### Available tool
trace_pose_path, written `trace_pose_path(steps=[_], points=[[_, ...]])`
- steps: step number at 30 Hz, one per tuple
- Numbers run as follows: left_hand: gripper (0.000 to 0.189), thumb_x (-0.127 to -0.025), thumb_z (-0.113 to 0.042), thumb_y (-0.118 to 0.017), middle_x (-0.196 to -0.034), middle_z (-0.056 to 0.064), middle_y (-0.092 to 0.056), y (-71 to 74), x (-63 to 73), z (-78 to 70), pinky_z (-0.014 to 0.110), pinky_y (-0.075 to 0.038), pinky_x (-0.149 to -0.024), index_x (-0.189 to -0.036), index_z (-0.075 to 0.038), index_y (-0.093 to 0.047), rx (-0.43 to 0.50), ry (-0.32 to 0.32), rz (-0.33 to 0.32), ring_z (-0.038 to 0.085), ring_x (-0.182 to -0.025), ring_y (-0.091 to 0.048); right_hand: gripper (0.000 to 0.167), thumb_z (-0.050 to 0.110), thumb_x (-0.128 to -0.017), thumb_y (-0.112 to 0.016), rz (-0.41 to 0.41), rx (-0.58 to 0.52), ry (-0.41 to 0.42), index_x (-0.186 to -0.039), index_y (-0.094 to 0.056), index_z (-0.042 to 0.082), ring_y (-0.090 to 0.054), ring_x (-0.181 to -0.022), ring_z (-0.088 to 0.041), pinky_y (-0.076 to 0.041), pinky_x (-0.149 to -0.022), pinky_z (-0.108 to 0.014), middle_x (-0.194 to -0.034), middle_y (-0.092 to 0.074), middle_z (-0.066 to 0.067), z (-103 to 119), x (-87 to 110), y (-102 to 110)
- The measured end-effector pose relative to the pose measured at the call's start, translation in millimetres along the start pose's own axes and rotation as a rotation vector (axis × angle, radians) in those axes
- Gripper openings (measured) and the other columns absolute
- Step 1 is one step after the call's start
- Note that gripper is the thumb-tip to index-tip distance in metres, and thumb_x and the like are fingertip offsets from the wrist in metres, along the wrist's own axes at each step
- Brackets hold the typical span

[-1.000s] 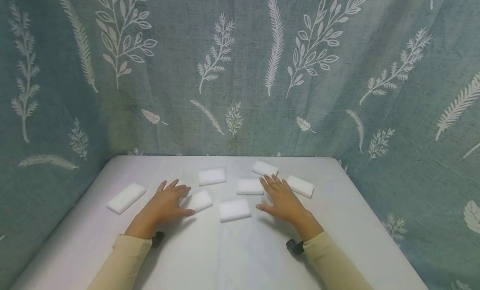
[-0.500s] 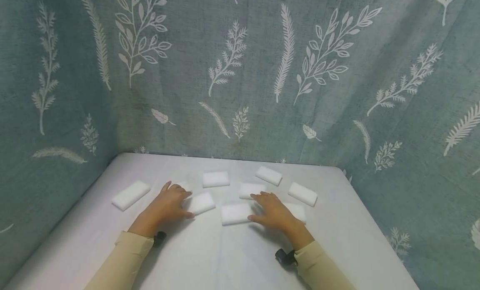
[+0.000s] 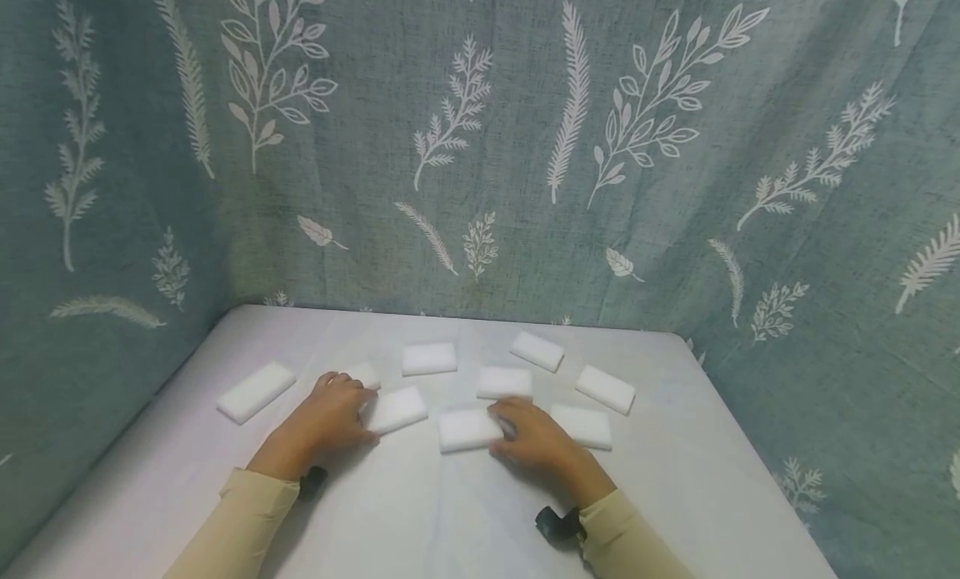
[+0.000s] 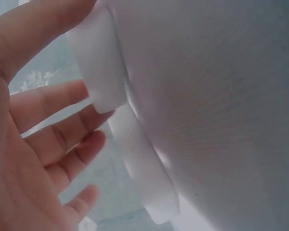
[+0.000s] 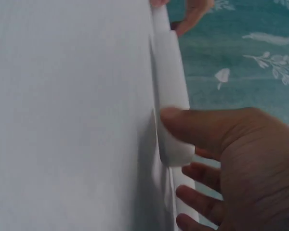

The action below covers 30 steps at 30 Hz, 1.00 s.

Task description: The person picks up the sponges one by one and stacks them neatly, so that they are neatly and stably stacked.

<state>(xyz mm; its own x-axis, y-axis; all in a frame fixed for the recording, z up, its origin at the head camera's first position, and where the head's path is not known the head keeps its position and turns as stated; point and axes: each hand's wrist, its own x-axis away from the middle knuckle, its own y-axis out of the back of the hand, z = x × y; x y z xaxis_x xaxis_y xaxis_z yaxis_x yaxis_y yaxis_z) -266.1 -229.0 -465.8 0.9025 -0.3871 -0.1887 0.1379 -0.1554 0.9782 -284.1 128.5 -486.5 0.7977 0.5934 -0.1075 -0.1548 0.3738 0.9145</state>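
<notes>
My left hand [image 3: 333,414] pinches the left end of a white rectangular sponge [image 3: 397,410] lying on the white table [image 3: 420,521]. In the left wrist view the thumb lies along the near side of that sponge [image 4: 98,62], with fingertips [image 4: 94,113] behind it. To the right, my right hand [image 3: 534,436] grips the right end of another white sponge [image 3: 467,429]. The right wrist view has the thumb pressed on this sponge's near face [image 5: 171,77], the other fingers partly hidden behind. A short gap separates the two gripped sponges.
Several more white sponges lie around: one at far left [image 3: 257,391], one partly behind the left hand [image 3: 363,375], others at the back [image 3: 429,358] and to the right [image 3: 606,388]. One [image 3: 582,427] sits just right of the right hand. Patterned green cloth [image 3: 510,254] walls the table.
My right hand has moved left and nearer, its fingers curling onto the sponge's right end and uncovering a sponge on its right. My left hand's fingers have drawn in around its sponge.
</notes>
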Motion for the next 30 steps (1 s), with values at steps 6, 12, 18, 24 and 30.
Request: trace_pose_path(steps=[6,12,18,24,30], points=[[0.063,-0.067,-0.041,-0.085,-0.103,0.007,-0.063,2.8,2.1,0.2,0.053,-0.038,-0.097,-0.116,-0.006,-0.068,0.063,-0.03,-0.033,0.03,-0.1,-0.056,0.06,0.038,-0.086,-0.07,-0.044,-0.055,-0.026,-0.139,-0.053,0.015,-0.047,-0.127,-0.026,-0.039,-0.105,-0.045,-0.138,-0.049,-0.003,2.0,2.0,-12.9],[0.063,-0.07,-0.03,-0.086,-0.111,0.01,-0.061,9.1,1.3,-1.7,0.049,-0.045,-0.091,-0.123,-0.004,-0.065,0.169,-0.034,-0.067,0.032,-0.103,-0.056,0.065,0.04,-0.084,-0.071,-0.115,-0.056,-0.065,-0.141,-0.051,0.015,-0.046,-0.128,-0.025,-0.037,-0.106,-0.044,-0.137,-0.049,-0.003,-0.4,2.7,-22.3],[0.064,-0.073,-0.026,-0.085,-0.114,0.011,-0.059,13.7,1.2,-5.5,0.047,-0.047,-0.091,-0.127,-0.003,-0.061,0.207,-0.052,-0.079,0.031,-0.106,-0.056,0.067,0.043,-0.082,-0.074,-0.162,-0.054,-0.061,-0.139,-0.054,0.014,-0.047,-0.125,-0.025,-0.038,-0.106,-0.044,-0.134,-0.049,-0.004,-2.7,3.7,-26.7],[0.065,-0.073,-0.025,-0.085,-0.117,0.012,-0.06,17.3,-1.5,-11.9,0.047,-0.048,-0.092,-0.128,-0.002,-0.059,0.208,-0.072,-0.116,0.032,-0.109,-0.057,0.069,0.047,-0.077,-0.078,-0.159,-0.118,-0.071,-0.135,-0.058,0.015,-0.05,-0.118,-0.024,-0.042,-0.101,-0.044,-0.128,-0.05,-0.002,2.8,2.3,-26.3],[0.062,-0.073,-0.025,-0.086,-0.121,0.01,-0.059,13.5,-1.6,-23.3,0.046,-0.047,-0.094,-0.125,-0.004,-0.061,0.245,-0.066,-0.098,0.03,-0.113,-0.057,0.071,0.049,-0.073,-0.081,-0.126,-0.142,-0.07,-0.132,-0.059,0.015,-0.051,-0.111,-0.019,-0.045,-0.097,-0.042,-0.122,-0.05,0.002,8.4,3.4,-29.5]])
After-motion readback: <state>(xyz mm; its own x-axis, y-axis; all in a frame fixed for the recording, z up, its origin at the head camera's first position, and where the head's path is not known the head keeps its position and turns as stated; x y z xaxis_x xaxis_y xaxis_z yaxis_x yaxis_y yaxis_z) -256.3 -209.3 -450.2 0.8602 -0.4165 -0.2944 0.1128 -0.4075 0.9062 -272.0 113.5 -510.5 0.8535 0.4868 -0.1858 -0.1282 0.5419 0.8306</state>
